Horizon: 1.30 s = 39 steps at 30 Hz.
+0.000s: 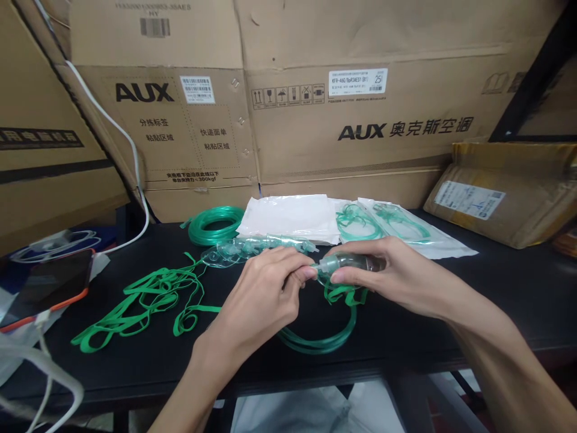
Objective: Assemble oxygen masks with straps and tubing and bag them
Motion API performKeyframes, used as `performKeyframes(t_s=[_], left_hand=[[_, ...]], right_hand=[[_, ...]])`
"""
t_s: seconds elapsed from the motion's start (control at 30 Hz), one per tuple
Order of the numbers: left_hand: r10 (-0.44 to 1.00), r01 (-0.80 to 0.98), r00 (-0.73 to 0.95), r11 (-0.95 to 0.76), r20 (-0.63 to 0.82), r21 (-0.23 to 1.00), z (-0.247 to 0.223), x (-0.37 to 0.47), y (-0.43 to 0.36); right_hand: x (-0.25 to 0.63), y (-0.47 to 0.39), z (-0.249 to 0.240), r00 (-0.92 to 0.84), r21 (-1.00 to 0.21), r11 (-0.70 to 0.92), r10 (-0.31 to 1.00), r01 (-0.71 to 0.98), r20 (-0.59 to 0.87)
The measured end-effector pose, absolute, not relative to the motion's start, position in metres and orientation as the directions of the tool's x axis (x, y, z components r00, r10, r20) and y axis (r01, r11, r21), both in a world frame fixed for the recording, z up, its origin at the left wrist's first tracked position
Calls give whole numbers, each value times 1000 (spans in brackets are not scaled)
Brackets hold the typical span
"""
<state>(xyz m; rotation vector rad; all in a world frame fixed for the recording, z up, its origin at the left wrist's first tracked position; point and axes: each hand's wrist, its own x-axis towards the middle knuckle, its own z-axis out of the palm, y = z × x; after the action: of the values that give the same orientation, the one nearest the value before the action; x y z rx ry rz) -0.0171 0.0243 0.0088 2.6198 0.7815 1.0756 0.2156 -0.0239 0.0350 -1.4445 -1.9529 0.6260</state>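
Near the middle of the dark table, my right hand (381,270) is wrapped round a clear green-tinted plastic mask (349,262) lying sideways, its narrow connector pointing left. The fingers of my left hand (277,279) pinch the thin tip at that connector, most likely a tube end, largely hidden by the fingertips. Below the hands hangs or lies a coil of green tubing (322,344). Green elastic strap (345,293) bunches under the mask. Just behind my left hand lies a row of clear plastic masks (238,248).
Green straps (148,291) lie tangled at the left, below a thick tubing coil (211,227). White packets (288,218) and bagged tubing sets (396,222) line the back. A phone (49,285) with white cables is far left, a taped carton (505,192) at right. Large cardboard boxes stand behind.
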Motion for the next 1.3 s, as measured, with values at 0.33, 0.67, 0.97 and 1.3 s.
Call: performKeyframes(t_s=[0.33, 0.67, 0.97, 1.3], left_hand=[[641, 376, 597, -755, 483, 536, 16, -19, 22], [687, 415, 699, -614, 196, 671, 21, -27, 23], [640, 342, 630, -738, 441, 582, 18, -18, 19], [528, 338, 620, -847, 580, 410, 14, -16, 22]], right_hand=[[212, -22, 26, -265, -550, 518, 839, 655, 475], [226, -23, 28, -446, -363, 669, 720, 648, 531], [221, -27, 32, -354, -346, 590, 758, 730, 548], [214, -34, 36, -216, -485, 412, 886, 772, 409]])
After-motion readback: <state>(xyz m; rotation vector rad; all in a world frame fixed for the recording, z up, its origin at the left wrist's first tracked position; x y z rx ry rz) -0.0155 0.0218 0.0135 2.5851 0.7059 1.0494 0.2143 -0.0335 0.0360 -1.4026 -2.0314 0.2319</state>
